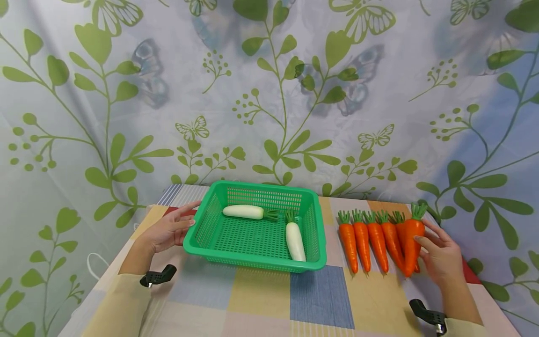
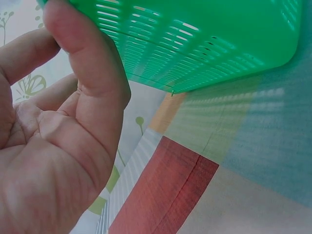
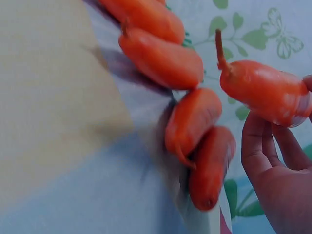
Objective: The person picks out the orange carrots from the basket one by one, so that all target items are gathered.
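My left hand (image 1: pixel 170 229) is beside the left end of a green plastic basket (image 1: pixel 252 264), fingertips right at its rim. In the left wrist view its fingers (image 2: pixel 100 112) bend loosely against the basket's slotted side. Inside the basket lie two white radishes: one (image 1: pixel 242 211) sideways near the back wall, the other (image 1: pixel 294 241) lengthwise at the right. My right hand (image 1: pixel 440 255) pinches an orange carrot (image 1: pixel 414 238) between thumb and fingers, its green stem up and its tip down. In the right wrist view the held carrot (image 3: pixel 263 90) shows apart from the others.
Several carrots (image 1: pixel 361 245) lie in a row to the right of the basket, stems toward the back. A checked cloth (image 1: pixel 322 299) covers the table. Behind it hangs a curtain (image 1: pixel 236 140) printed with leaves and butterflies.
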A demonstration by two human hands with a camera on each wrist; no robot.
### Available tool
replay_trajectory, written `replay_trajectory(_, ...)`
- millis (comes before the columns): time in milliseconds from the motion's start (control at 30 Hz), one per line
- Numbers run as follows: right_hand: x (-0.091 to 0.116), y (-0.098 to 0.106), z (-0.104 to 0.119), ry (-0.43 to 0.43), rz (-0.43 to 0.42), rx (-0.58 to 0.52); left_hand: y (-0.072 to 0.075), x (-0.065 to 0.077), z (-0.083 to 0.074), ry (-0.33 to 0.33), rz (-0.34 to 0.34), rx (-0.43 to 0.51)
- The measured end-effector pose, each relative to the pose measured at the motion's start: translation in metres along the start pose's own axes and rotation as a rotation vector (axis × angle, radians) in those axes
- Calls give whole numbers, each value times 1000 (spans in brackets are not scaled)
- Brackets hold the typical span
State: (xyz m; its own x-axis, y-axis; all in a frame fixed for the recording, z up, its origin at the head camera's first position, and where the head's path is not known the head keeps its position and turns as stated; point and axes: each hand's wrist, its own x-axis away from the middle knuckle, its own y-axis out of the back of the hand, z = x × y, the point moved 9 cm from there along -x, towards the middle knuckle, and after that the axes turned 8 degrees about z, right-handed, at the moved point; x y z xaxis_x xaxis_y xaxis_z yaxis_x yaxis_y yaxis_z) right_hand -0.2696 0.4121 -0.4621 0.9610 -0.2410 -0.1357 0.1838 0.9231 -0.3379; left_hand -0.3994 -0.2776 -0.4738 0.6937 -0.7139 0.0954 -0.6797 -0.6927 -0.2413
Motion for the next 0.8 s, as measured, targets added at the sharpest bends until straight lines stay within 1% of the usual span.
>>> replay_trajectory(100,0,9,2,-3,-12,27,0,0,0,4,-5,-5)
replay_trajectory(267,-2,25,4,-37,-47,105,-1,0,0,10,-6,-9)
replay_trajectory(367,-5,35,4,-73,-59,159,-1,0,0,12,0,-9)
replay_trajectory(467,-8,46,3,-134,-57,240,-1,0,0,12,5,-8)
replay_trajectory(500,-9,49,4,-159,-56,291,-1,0,0,13,6,-8)
replay_trajectory(533,-10,52,4,-185,-55,370,-1,0,0,13,6,-8)
replay_trajectory(700,-16,64,7,-330,-22,804,-2,1,0,10,7,-12)
replay_trajectory(733,-17,65,8,-351,-6,869,-2,1,-1,8,9,-13)
replay_trajectory(800,-21,68,7,-384,27,923,-2,1,-1,4,12,-13)
